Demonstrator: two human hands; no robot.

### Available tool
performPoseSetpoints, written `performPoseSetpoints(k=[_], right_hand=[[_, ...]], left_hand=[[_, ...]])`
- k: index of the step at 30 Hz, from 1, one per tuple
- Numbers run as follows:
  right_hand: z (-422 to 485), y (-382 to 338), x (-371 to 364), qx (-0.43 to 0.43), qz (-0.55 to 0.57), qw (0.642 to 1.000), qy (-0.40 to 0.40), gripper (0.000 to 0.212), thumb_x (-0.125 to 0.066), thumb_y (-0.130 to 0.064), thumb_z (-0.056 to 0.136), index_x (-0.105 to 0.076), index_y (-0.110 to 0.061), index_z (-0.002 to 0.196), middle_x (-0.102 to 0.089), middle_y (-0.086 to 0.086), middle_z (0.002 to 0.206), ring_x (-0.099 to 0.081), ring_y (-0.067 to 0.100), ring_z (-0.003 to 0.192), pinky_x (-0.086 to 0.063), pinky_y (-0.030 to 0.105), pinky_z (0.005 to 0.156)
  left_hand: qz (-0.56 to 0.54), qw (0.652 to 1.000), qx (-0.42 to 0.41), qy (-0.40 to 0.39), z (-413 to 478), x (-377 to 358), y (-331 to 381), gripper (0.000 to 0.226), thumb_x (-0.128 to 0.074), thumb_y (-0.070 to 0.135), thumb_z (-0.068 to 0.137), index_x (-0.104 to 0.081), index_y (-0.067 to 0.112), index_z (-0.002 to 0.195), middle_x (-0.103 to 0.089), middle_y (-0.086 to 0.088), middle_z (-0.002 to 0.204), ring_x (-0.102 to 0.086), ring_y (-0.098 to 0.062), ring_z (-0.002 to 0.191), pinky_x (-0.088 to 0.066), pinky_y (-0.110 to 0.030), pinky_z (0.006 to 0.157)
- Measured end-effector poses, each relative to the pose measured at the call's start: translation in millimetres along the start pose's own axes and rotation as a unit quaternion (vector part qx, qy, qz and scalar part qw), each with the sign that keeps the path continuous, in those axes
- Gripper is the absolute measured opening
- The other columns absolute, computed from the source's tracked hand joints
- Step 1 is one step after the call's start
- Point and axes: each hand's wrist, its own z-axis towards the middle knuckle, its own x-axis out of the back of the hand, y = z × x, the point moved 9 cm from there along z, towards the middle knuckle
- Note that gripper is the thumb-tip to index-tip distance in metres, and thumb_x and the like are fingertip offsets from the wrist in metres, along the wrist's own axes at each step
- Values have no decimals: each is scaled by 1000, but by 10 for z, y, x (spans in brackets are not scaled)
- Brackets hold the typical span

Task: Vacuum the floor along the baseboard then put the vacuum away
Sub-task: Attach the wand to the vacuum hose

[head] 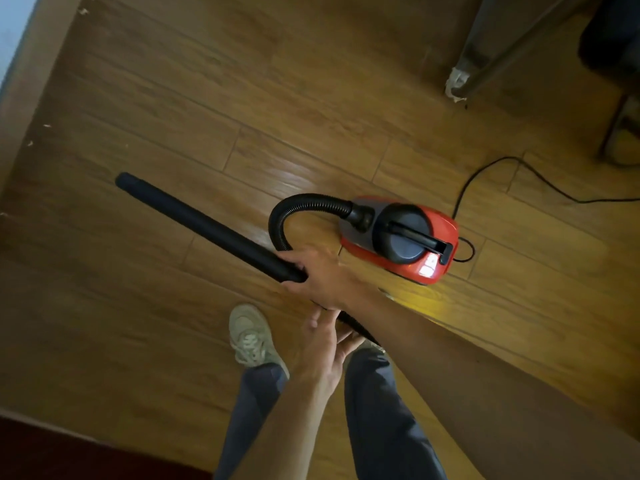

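A small red and black canister vacuum [401,239] sits on the wooden floor right of centre. Its ribbed black hose [287,211] curves out of the front and down to my hands. My right hand [320,275] grips the near end of the long black wand [201,220], whose tip points toward the baseboard [26,98] at the left, a short way from it. Just below, my left hand [327,337] holds the hose where it runs under my right wrist.
The black power cord [485,171] trails from the vacuum's rear across the floor to the right edge. A grey furniture leg [467,71] and dark furniture stand at the top right. My light sneaker [251,336] and trouser legs are at the bottom centre.
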Motion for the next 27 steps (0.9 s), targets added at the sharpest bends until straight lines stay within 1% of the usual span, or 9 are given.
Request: performPoseSetpoints(k=[4,9,12,14,16,18,22,24,27], right_hand=[[-46,335,-72,6,-26,1000,-6,41,-64,-39,86,-59,-33,126,-59,0,103,-58,23,98,-52,43,81],[-86,671,-109,-5,-25,1000,-13,40,-64,-39,85,-58,-34,125,-61,-1,107,-58,22,102,-52,43,84],[-128,783,-51,-3,-38,999,-11,40,-64,-36,89,-58,-28,127,-62,1,112,-58,23,106,-50,41,84],[-136,790,61,9,-38,999,1,38,-64,-34,91,-58,-23,127,-63,2,115,-59,24,107,-50,40,84],[-138,779,354,23,-21,997,64,40,-64,-30,93,-58,-17,130,-63,5,121,-60,26,111,-51,41,88],[-225,879,884,23,34,978,202,44,-65,-25,91,-59,-11,132,-62,10,121,-62,28,105,-54,45,85],[-765,1677,1854,-61,78,889,446,40,-60,-16,86,-59,-8,126,-62,9,107,-62,19,80,-57,44,69],[-1089,2207,2035,-121,69,852,504,38,-56,-12,85,-59,-6,122,-62,9,105,-59,19,75,-56,44,67],[-1480,2932,1907,-238,67,823,511,35,-55,-8,84,-59,-5,119,-63,10,103,-61,23,79,-54,46,72]], left_hand=[[-18,1000,16,19,287,-119,-284,21,-55,16,98,-57,16,119,-68,-11,110,-68,-26,93,-59,-36,59],[33,999,6,19,543,-274,-458,24,-44,11,102,-51,11,125,-68,-6,96,-68,-18,82,-57,-33,65],[60,998,1,23,631,-310,-501,32,-43,10,102,-48,11,133,-69,-6,100,-69,-17,84,-58,-30,58],[64,998,-3,24,675,-363,-497,34,-48,13,101,-46,15,136,-68,-8,109,-68,-21,93,-59,-33,64],[61,998,-5,27,724,-413,-472,38,-55,19,99,-46,17,136,-65,-11,118,-65,-28,106,-59,-43,78],[63,998,-6,31,773,-448,-448,43,-59,25,96,-48,16,136,-65,-14,122,-64,-33,111,-57,-50,87],[59,998,-6,36,876,-477,-427,35,-59,25,95,-53,13,128,-64,-14,119,-63,-33,108,-56,-51,85],[59,998,2,36,941,-497,-478,24,-57,24,97,-56,14,118,-65,-12,110,-64,-32,103,-55,-51,86],[61,997,19,47,1012,-549,-577,22,-55,25,98,-55,13,116,-66,-12,103,-66,-30,98,-54,-50,85]])
